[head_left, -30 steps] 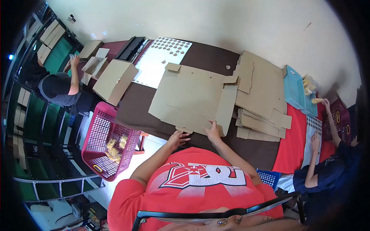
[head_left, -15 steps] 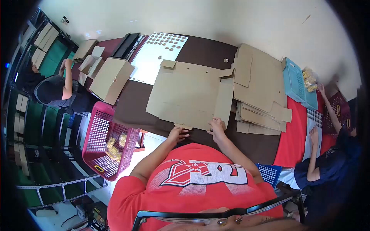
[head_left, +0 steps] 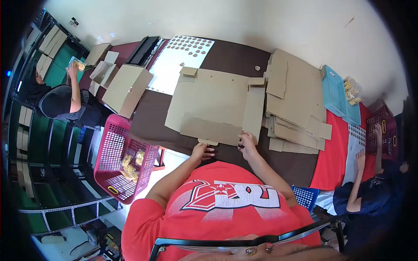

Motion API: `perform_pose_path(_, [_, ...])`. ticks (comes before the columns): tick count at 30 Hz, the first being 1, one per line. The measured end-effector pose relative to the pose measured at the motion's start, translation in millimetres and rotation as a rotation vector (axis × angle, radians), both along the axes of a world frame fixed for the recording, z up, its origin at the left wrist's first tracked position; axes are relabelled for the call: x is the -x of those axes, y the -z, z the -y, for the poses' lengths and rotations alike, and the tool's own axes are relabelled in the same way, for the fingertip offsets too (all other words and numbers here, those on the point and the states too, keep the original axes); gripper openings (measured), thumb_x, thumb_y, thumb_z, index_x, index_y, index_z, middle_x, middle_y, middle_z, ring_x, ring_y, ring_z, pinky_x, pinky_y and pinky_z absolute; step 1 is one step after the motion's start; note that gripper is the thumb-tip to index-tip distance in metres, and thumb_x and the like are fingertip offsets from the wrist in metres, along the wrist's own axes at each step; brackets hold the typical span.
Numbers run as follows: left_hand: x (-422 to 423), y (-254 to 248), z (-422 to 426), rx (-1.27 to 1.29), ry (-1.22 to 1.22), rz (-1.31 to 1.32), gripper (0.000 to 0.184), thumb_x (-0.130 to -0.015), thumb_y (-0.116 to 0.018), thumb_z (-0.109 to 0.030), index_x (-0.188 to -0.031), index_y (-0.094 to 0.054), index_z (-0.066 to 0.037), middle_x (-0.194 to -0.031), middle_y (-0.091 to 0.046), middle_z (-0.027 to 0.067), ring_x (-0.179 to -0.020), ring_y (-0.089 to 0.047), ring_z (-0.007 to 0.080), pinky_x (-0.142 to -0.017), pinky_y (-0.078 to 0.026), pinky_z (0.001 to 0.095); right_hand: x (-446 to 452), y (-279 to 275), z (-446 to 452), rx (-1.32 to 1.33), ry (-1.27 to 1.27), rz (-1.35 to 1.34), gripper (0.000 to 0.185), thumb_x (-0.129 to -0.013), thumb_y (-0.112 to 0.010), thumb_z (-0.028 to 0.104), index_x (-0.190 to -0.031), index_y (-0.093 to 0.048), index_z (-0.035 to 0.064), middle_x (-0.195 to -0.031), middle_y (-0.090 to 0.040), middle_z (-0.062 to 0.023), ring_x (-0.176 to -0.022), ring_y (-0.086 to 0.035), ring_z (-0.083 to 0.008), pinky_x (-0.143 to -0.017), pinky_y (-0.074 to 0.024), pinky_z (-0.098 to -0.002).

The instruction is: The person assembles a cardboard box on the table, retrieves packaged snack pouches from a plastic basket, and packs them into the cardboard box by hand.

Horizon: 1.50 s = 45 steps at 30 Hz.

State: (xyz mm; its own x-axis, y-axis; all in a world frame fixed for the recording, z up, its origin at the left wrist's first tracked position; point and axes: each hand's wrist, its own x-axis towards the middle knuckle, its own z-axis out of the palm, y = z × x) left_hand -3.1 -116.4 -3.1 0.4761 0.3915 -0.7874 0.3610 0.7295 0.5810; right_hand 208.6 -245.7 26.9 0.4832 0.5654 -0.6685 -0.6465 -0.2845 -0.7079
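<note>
A flat brown cardboard box blank (head_left: pixel 209 95) lies on the dark tablecloth before me, with small folded tabs at its far corners. Its near flap (head_left: pixel 211 128) is creased and tilted up. My right hand (head_left: pixel 248 145) pinches the cardboard at the near right corner, beside the right side panel (head_left: pixel 254 113). At the near edge, my left hand (head_left: pixel 202 152) is by a small tab (head_left: pixel 208 142), fingers stretched and apart; whether its thumb touches the tab is hard to tell.
Stacked cardboard blanks (head_left: pixel 296 95) lie to the right, a closed carton (head_left: pixel 126 89) to the left. Beyond is a white sheet with round stickers (head_left: pixel 176 65). A magenta basket (head_left: pixel 109 156) holds bagged food. One person (head_left: pixel 65 100) works at left, another (head_left: pixel 370 182) at right.
The near flap has been bent up along its crease, with my right hand still at its right end. My left hand has barely moved. The person at left now holds up a clear pack.
</note>
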Motion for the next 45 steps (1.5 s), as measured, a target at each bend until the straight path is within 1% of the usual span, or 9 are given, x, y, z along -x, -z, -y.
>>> perform_pose_path(4, [4,4,-3,-0.023,0.043,0.08,0.046,-0.098,-0.036,-0.05,-0.125,-0.039,-0.013,-0.113,-0.062,0.0128,-0.094,-0.065,0.0289,-0.086,-0.046,0.048,-2,2,3,-0.09,-0.101,0.082,0.034,-0.085,-0.061,0.033,-0.113,-0.05,0.0166,-0.088,-0.052,0.003,-0.08,-0.046,-0.0095,-0.068,-0.0369,-0.0295])
perform_pose_path(7, [7,2,-11,0.151,-0.047,0.433,0.106,-0.075,-0.018,-0.088,-0.15,0.0,-0.016,-0.139,-0.044,0.0208,-0.121,-0.049,0.0392,-0.096,-0.038,0.0548,4,23,7,-0.212,-0.236,0.298,0.026,-0.094,-0.05,0.032,-0.092,-0.06,0.0075,-0.088,-0.061,-0.0035,-0.087,-0.055,-0.0151,-0.077,-0.0422,-0.031])
perform_pose_path(14, [22,-40,-7,0.139,-0.182,0.571,0.123,-0.061,-0.011,-0.096,-0.15,-0.012,-0.011,-0.15,-0.024,0.0221,-0.133,-0.032,0.0426,-0.1,-0.032,0.0631,17,18,5,-0.136,-0.798,0.943,0.027,-0.09,-0.056,0.029,-0.091,-0.067,0.0041,-0.093,-0.067,-0.0151,-0.089,-0.061,-0.0317,-0.082,-0.047,-0.0373])
perform_pose_path(16, [33,-22,-8,0.197,-0.258,0.64,0.1,-0.079,-0.026,-0.083,-0.144,-0.028,-0.007,-0.141,-0.039,0.0214,-0.123,-0.047,0.0385,-0.095,-0.041,0.0582,23,17,2,-0.14,-0.863,1.131,0.023,-0.087,-0.059,0.024,-0.091,-0.067,0.0032,-0.089,-0.067,-0.0133,-0.087,-0.06,-0.0324,-0.081,-0.0466,-0.0398])
perform_pose_path(19, [50,6,-15,0.115,-0.18,0.241,0.027,-0.096,-0.049,-0.023,-0.118,-0.05,-0.008,-0.105,-0.06,0.0086,-0.092,-0.062,0.0251,-0.087,-0.05,0.0457,22,0,-6,0.034,-0.928,1.305,0.028,-0.08,-0.065,0.025,-0.103,-0.063,0.0097,-0.107,-0.062,-0.01,-0.107,-0.052,-0.0293,-0.091,-0.0388,-0.0493])
perform_pose_path(21, [58,11,-10,0.104,-0.193,0.261,0.028,-0.096,-0.048,-0.024,-0.119,-0.049,-0.008,-0.105,-0.06,0.0084,-0.09,-0.062,0.0241,-0.087,-0.05,0.045,18,-1,-13,0.133,-0.881,1.524,0.044,-0.073,-0.073,0.024,-0.112,-0.058,0.0121,-0.126,-0.052,-0.0071,-0.121,-0.042,-0.0273,-0.098,-0.0334,-0.0532])
perform_pose_path(29, [62,7,-7,0.013,-0.162,0.299,0.027,-0.097,-0.046,-0.022,-0.12,-0.05,-0.008,-0.107,-0.064,0.0085,-0.092,-0.064,0.0226,-0.088,-0.049,0.0444,-16,-3,-30,-0.11,-1.004,1.793,0.048,-0.069,-0.076,0.03,-0.108,-0.058,0.0074,-0.131,-0.05,-0.0128,-0.123,-0.044,-0.0314,-0.103,-0.0358,-0.0474])
perform_pose_path(37, [61,7,-12,0.015,-0.171,0.338,0.025,-0.097,-0.048,-0.022,-0.114,-0.055,-0.006,-0.105,-0.065,0.0082,-0.089,-0.065,0.0213,-0.087,-0.05,0.0385,-23,17,-46,-0.541,-0.975,2.048,0.022,-0.071,-0.066,0.017,-0.088,-0.057,0.0066,-0.081,-0.06,-0.0066,-0.078,-0.062,-0.0252,-0.067,-0.0536,-0.035])
perform_pose_path(45, [53,5,-27,0.008,-0.213,0.41,0.024,-0.097,-0.049,-0.019,-0.115,-0.054,-0.005,-0.11,-0.063,0.008,-0.092,-0.065,0.0219,-0.089,-0.049,0.0383,-49,-84,-75,-0.334,-0.655,2.104,0.023,-0.069,-0.065,0.015,-0.09,-0.057,0.0103,-0.084,-0.059,-0.0054,-0.081,-0.059,-0.0232,-0.067,-0.0512,-0.0364])
